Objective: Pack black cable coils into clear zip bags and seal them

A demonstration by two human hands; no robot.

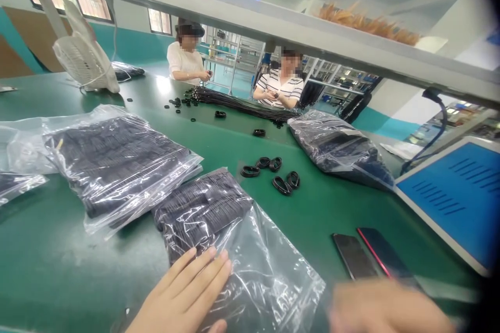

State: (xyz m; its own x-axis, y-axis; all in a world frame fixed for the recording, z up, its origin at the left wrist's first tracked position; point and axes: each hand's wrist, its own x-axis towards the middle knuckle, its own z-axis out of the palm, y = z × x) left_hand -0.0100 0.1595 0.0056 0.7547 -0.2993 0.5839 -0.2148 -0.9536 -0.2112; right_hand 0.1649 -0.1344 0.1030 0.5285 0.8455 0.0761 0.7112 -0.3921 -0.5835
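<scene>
My left hand (185, 294) lies flat, fingers together, on a clear plastic bag (230, 239) filled with black looped cords at the near edge of the green table (50, 260). My right hand (386, 307) is blurred at the bottom right, just in front of two dark phones (369, 255); whether it holds anything cannot be made out. Several loose black cord coils (273, 171) lie on the table beyond the bag.
Another full bag (113, 166) lies at the left, a third bag (339, 148) at the right. A blue bin (457, 197) stands at the right edge. A white fan (84, 57) sits far left. Two people work across the table by a long cord bundle (242, 104).
</scene>
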